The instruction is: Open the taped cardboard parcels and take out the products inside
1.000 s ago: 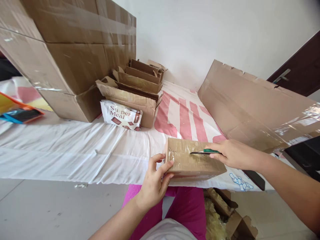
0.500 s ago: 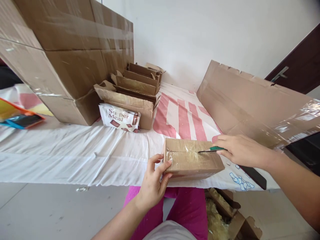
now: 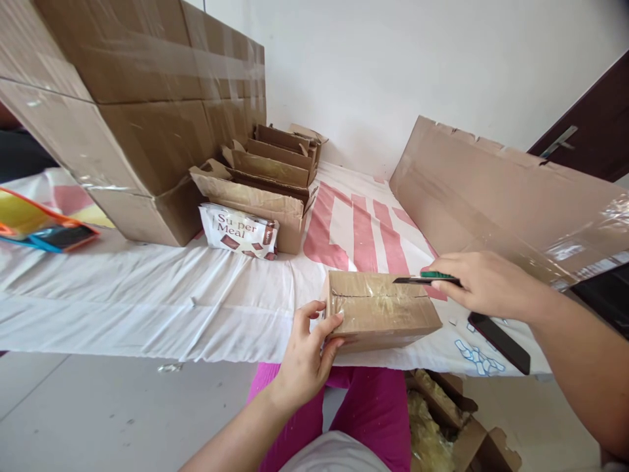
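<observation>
A small brown cardboard box lies near the table's front edge, its taped top showing a cut line along the seam. My left hand grips the box's left end, fingertips on the top and side. Above the right part of the box, my right hand is closed around a green box cutter, whose dark blade points left. The blade appears just over the box top; whether it touches is hard to tell. A white "Super Meal" pouch leans on an opened carton farther back.
Large taped cartons are stacked at the left, beside a row of opened boxes. A big cardboard panel stands at the right. Near my right forearm lies a phone. Torn cardboard scraps sit on the floor below.
My right hand has raised the box cutter up and to the right, off the seam. The cut line now reaches farther right. My left hand still holds the box.
</observation>
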The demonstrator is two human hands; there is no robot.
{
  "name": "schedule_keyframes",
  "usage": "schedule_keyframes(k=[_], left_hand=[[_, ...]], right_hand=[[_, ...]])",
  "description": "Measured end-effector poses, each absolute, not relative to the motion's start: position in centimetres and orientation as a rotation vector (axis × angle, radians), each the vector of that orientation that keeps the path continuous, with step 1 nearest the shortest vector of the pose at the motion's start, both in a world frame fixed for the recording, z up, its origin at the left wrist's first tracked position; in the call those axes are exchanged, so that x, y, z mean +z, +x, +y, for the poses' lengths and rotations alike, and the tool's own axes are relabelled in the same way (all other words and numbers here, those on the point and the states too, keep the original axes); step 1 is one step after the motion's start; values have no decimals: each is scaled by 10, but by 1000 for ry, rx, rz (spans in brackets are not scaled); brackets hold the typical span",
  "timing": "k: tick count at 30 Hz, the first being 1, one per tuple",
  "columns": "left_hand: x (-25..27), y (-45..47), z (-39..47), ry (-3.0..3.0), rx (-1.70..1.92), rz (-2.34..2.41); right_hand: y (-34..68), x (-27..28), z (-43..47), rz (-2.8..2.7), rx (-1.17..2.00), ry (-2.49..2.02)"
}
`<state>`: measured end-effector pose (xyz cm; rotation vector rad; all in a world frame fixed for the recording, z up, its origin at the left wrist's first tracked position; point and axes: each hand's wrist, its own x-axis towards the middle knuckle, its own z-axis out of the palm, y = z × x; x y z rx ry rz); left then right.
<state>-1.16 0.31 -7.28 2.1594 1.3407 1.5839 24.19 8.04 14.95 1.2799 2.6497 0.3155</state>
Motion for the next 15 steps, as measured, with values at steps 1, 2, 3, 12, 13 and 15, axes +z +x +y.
schedule_keyframes(k=[1,2,3,12,13,15], left_hand=[[-72,-11,3,2160,1581,1341],[-72,-11,4,2159,1579,1343],[-72,-10,4,2159,1580,1345],[-70,-10,4,2203,1577,1390],[-70,-10,4,2211,1576,1392],[-69,-9,4,2218,1582,1397]], right_hand=[[241,150,81,2670,263,1279],[239,149,81,2685,207,1259],[236,147,80,2699,166,1230],[209,110,73,2631,274,1153],[211,112,72,2610,263,1165],[215,119,72,2546,249,1200]])
